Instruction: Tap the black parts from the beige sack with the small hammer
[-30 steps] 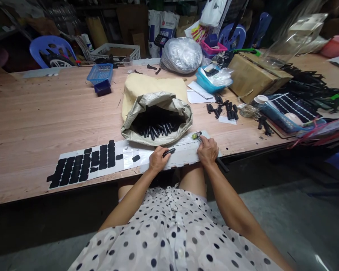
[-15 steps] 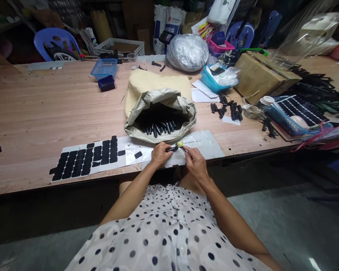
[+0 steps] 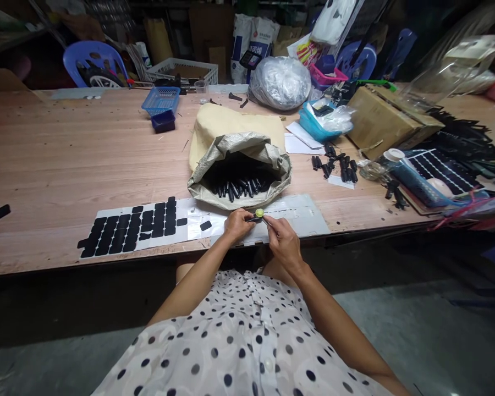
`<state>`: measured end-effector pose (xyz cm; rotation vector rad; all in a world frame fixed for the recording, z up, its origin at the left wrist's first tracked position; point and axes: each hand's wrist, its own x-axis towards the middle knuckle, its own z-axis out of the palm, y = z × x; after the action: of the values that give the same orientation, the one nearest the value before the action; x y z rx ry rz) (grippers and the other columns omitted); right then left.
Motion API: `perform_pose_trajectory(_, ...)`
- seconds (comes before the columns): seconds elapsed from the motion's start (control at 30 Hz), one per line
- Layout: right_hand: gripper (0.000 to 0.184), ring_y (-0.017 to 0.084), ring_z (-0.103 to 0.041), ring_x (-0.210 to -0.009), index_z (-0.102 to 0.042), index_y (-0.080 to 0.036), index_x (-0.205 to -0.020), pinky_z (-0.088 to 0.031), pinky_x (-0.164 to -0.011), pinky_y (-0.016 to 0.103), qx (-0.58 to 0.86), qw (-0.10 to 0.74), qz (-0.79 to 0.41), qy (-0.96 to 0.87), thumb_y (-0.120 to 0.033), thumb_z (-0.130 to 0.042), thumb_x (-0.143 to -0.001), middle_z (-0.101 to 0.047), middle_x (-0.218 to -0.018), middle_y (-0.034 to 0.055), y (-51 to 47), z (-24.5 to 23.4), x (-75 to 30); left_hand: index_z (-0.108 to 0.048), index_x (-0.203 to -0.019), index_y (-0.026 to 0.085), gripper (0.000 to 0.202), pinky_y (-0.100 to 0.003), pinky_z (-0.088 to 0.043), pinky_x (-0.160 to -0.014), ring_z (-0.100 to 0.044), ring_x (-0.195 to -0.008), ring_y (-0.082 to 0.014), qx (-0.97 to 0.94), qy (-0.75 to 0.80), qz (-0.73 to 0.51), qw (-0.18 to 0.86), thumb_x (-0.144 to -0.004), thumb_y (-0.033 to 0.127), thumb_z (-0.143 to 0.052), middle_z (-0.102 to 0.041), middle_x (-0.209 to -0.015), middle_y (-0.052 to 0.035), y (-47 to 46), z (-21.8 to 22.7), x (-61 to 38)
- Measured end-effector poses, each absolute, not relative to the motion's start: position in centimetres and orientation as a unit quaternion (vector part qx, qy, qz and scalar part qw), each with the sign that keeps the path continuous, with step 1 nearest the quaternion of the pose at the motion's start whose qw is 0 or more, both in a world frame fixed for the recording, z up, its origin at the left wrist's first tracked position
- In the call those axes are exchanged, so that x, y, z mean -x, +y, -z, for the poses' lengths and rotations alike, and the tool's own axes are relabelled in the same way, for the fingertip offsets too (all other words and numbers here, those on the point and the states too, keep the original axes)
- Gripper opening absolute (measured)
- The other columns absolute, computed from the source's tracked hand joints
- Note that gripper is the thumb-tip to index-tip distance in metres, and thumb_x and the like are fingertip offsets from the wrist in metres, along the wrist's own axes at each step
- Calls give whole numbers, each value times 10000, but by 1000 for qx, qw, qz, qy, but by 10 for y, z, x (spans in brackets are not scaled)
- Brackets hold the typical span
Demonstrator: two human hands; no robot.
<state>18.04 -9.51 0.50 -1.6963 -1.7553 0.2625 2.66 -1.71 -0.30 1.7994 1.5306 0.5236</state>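
My left hand point(image 3: 238, 225) is closed on a small black plastic part point(image 3: 253, 219) that points to the right. A round yellow-green piece point(image 3: 259, 213) sits at the end of that part. My right hand point(image 3: 284, 237) pinches a thin rod-like tool point(image 3: 265, 221), its tip close to the round piece; whether they touch I cannot tell. Both hands are over a grey-white sheet point(image 3: 301, 217) at the table's front edge. Just beyond them lies a woven sack point(image 3: 239, 144), its mouth facing me, with many slim black parts point(image 3: 239, 188) inside.
Black rounded stickers point(image 3: 119, 234) on a backing sheet lie to the left. Loose black parts point(image 3: 344, 168) and a cardboard box point(image 3: 390, 118) are at right. Blue baskets point(image 3: 160, 100) and a big plastic bag point(image 3: 279, 82) stand at the back of the table point(image 3: 66, 159).
The black part and the yellow-green piece have turned slightly and shifted between my hands, and the right-hand tool has drawn a little toward me. The whole view has swung slightly left.
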Motion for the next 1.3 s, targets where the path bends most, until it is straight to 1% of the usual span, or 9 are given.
perform_pose_trajectory(0.13,369,176,-643,-847,-741,-277,-1188,-494,-740,255,654,331,-116,-670,-218,-472,-942,-668,-898,40,-95,-1,-179,-816,-937,256,203,-253,-507,-764,-676,-917,-182,-694,596,-207,347,-757,203,-739,-738,-960,-10,-18,1,-27)
perform_pose_trajectory(0.27,377,197,-627,-917,-736,-255,-1187,-490,-835,297,671,373,-72,-637,-229,-445,-950,-674,-968,68,-81,1,-200,-819,-946,234,221,-263,-523,-816,-682,-916,-190,-691,594,-208,356,-739,197,-750,-747,-978,-23,-18,0,-26)
perform_pose_trajectory(0.33,380,206,-606,-906,-730,-246,-1198,-474,-835,314,708,372,-38,-599,-233,-446,-946,-661,-979,77,-68,2,-218,-817,-956,231,227,-266,-528,-840,-682,-915,-191,-696,588,-211,353,-747,191,-738,-749,-987,-26,-18,0,-25)
perform_pose_trajectory(0.57,331,216,-515,-873,-765,-216,-1104,-338,-711,314,843,247,22,-478,-157,-527,-883,-607,-937,92,-27,16,-263,-791,-999,226,232,-279,-529,-845,-673,-893,-188,-718,583,-196,326,-791,227,-688,-734,-995,-30,-23,-1,-24)
perform_pose_trajectory(0.77,342,255,-501,-939,-734,-200,-1163,-294,-695,330,844,212,65,-487,-187,-501,-913,-597,-995,129,-22,25,-256,-764,-1019,232,218,-267,-512,-814,-650,-828,-160,-726,575,-187,327,-829,264,-663,-713,-997,-19,-28,-6,-19)
perform_pose_trajectory(0.9,366,259,-495,-952,-713,-201,-1192,-315,-707,336,841,202,70,-498,-188,-477,-912,-589,-1003,131,-22,27,-254,-748,-1022,243,207,-258,-503,-794,-637,-810,-152,-739,523,-205,371,-858,315,-644,-720,-995,-8,-50,-8,-8)
perform_pose_trajectory(1.07,362,267,-494,-975,-706,-204,-1197,-329,-728,341,842,202,66,-496,-199,-469,-923,-585,-1030,136,-22,28,-254,-752,-1039,210,245,-249,-498,-740,-630,-757,-154,-736,425,-160,502,-854,338,-654,-744,-916,-13,-100,12,7)
perform_pose_trajectory(1.17,358,271,-498,-987,-701,-205,-1207,-335,-743,345,845,196,58,-494,-204,-470,-932,-581,-1050,138,-22,26,-253,-755,-1028,199,210,-246,-505,-725,-674,-803,-176,-677,515,-73,520,-858,280,-662,-753,-882,-6,-115,39,15)
perform_pose_trajectory(1.3,355,275,-496,-1002,-693,-198,-1214,-333,-745,340,845,193,51,-496,-200,-476,-933,-579,-1052,142,-22,25,-252,-736,-1056,190,187,-297,-535,-794,-714,-947,-243,-609,664,-19,433,-914,207,-616,-763,-970,-39,-109,71,27)
